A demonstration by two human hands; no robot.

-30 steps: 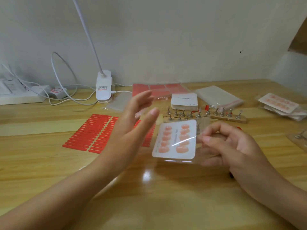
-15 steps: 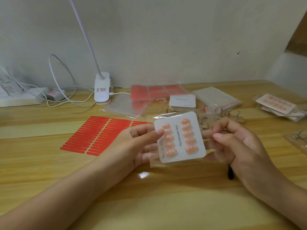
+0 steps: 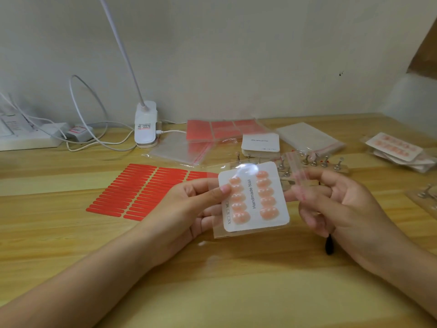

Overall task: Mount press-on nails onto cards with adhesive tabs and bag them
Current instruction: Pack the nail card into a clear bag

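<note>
Ten peachy press-on nails (image 3: 238, 197) sit in two columns on a white card (image 3: 254, 197) printed "Handmade Nail", and that card is already inside a clear bag (image 3: 250, 233), held up off the wooden table (image 3: 71, 245) between both hands. Left hand (image 3: 186, 209) has it pinched at the card's left edge, thumb on the front and fingers curled behind. Right hand (image 3: 335, 204) is at the bag's open end, thumb and fingers closed on the red-lined seal flap (image 3: 298, 176), so I'd guess the sealing step is what's in hand. Stuff that could go sideways from here: the film is slippery and glare-y, so if the flap gets folded crooked the strip would likely grab the bag off-line or wrinkle, and pressing the bag flat too hard over the raised nails might pop one off its adhesive tab. The card also looks slightly tilted in the bag, so squeezing the opening could bend a corner. Further out, a sheet of red adhesive tabs (image 3: 132, 192) lies on the table to the left, spare empty bags (image 3: 179, 150) and a stack of blank cards (image 3: 260, 143) are behind, a row of little metal nail stands (image 3: 316, 162) sits just past the right hand, and finished bagged sets (image 3: 399, 150) are piled far right. Lamp base (image 3: 145, 124) and cables are at the back.
</note>
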